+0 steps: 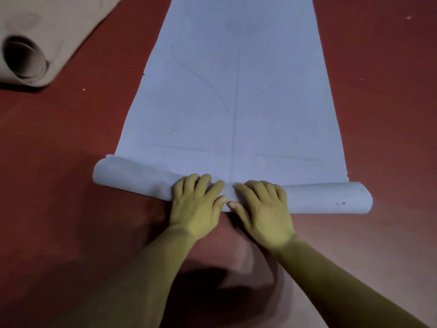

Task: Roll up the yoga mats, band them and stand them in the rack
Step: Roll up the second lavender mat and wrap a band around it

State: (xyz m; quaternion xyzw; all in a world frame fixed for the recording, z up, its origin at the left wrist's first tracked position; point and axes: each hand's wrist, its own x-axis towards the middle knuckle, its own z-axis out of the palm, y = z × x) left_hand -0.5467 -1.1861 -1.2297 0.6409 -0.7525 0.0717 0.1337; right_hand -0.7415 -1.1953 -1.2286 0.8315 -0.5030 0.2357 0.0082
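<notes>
A pale blue-grey yoga mat point(236, 95) with faint line markings lies flat on the red floor and runs away from me. Its near end is wound into a roll point(326, 197) lying across in front of me. Both hands sit side by side on the middle of that roll. My left hand point(196, 204) has its fingers curled over the roll's top. My right hand point(262, 209) grips the roll the same way, thumb at the near side. The two thumbs almost touch.
A beige mat point(56, 31) lies at the far left, partly rolled, with its open coil end point(23, 58) facing me. Red floor point(383, 95) surrounds both mats. My shadow falls on the floor between my forearms.
</notes>
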